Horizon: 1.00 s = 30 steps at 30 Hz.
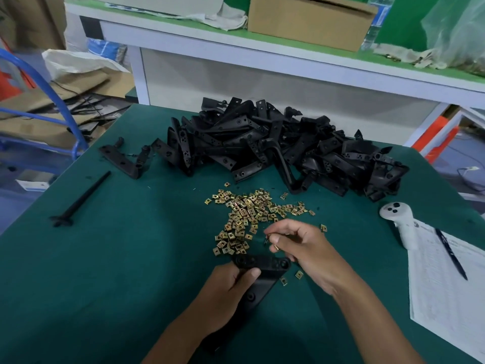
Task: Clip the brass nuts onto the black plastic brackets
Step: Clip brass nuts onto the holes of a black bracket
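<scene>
My left hand [225, 292] grips a black plastic bracket [265, 269] near the table's front, its holed top bar pointing right. My right hand [301, 248] hovers just above and right of that bar, fingers curled, pinching brass nuts [274, 244] between the fingertips. A loose heap of brass nuts [244, 214] lies on the green mat just beyond both hands. Two stray nuts [291, 278] sit beside the held bracket. A big pile of black brackets [275, 145] fills the far middle of the table.
A single bracket [123, 158] and a black rod [81, 200] lie at the left. A white controller [401, 219], a printed sheet [446, 298] and a pen [451, 253] sit at the right edge. A white shelf with a cardboard box [309, 19] stands behind the table.
</scene>
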Each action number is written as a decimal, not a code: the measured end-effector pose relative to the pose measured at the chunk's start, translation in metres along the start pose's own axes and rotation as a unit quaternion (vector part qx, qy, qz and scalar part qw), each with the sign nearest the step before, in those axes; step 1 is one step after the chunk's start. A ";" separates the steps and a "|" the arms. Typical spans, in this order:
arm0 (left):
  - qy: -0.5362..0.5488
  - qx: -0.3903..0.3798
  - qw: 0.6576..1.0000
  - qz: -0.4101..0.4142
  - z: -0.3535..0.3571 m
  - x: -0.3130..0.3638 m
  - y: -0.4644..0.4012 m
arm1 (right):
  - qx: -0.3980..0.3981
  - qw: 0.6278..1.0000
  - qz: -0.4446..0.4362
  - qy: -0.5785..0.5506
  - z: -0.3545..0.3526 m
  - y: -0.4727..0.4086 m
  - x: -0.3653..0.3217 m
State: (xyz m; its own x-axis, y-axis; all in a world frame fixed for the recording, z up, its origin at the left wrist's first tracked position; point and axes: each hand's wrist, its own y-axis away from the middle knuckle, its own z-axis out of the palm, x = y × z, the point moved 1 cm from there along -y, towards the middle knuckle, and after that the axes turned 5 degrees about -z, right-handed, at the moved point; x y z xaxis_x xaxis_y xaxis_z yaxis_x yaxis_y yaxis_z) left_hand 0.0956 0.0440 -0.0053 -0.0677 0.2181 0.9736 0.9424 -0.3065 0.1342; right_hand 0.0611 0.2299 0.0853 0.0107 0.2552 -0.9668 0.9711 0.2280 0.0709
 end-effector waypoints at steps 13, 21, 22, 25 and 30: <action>-0.043 0.017 0.999 0.022 0.002 0.005 0.003 | -0.113 0.988 -0.005 0.102 0.003 -0.015 -0.003; -0.035 0.042 0.997 0.045 0.002 0.000 0.000 | -0.100 0.991 0.000 0.085 0.008 -0.011 -0.001; -0.041 0.050 0.997 0.047 0.002 0.000 -0.001 | -0.094 0.991 0.000 0.092 0.008 -0.011 -0.001; -0.038 0.046 0.997 0.041 -0.001 0.003 -0.006 | -0.080 0.990 -0.004 0.116 0.007 -0.013 -0.002; -0.071 0.024 0.995 0.068 -0.012 0.016 -0.026 | -0.068 0.993 -0.014 0.099 -0.002 -0.019 -0.010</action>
State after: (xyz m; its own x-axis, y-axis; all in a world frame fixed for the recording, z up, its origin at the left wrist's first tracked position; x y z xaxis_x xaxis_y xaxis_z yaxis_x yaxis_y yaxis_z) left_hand 0.0657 0.0440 0.0091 0.1061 0.3073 0.9457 0.9544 -0.2984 -0.0101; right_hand 0.0418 0.2244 0.0940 -0.0758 0.4235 -0.9027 0.9292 0.3585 0.0902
